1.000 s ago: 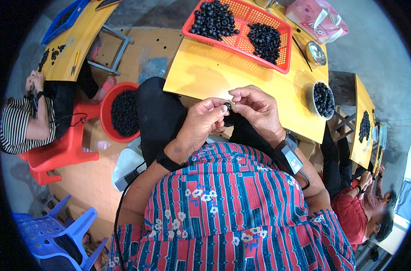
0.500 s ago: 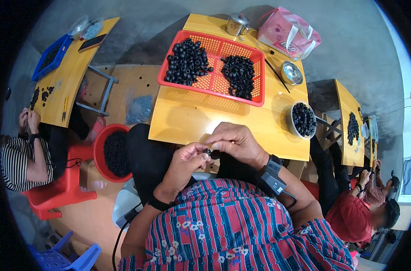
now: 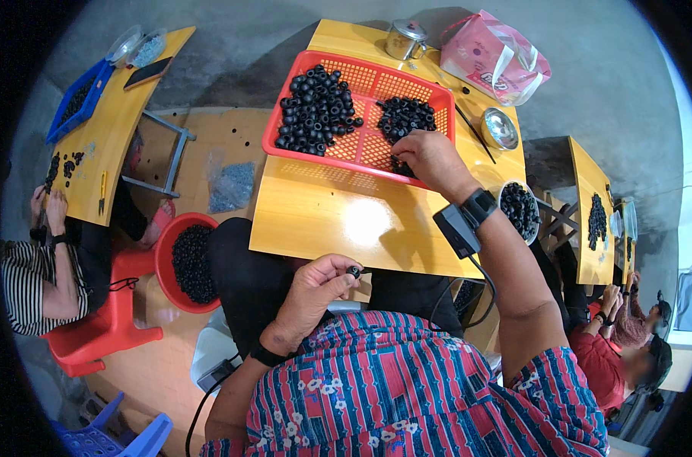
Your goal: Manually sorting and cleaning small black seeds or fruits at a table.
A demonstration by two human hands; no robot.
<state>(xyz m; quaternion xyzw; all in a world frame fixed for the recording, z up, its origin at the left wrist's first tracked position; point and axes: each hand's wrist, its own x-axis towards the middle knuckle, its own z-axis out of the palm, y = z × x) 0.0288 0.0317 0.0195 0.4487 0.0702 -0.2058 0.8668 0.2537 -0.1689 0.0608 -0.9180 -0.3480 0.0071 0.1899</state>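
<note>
My left hand is raised in front of my lap, near the front edge of the yellow table. Between its thumb and forefinger it pinches a small black ring-shaped part. My right hand reaches over the near right side of a red plastic basket, fingers drawn together at a pile of small black parts. Whatever those fingertips hold is hidden. Larger black hollow parts lie heaped in the basket's left half.
A white bowl of black parts stands beside my right wrist. Farther back are a metal bowl, a thin black rod, a metal mug and a pink bag. A red tub sits left of my leg. Other people work at side tables.
My right hand has left my left hand and moved forward to the basket's right-hand pile. My left hand stays near the table edge, still pinching the black part.
</note>
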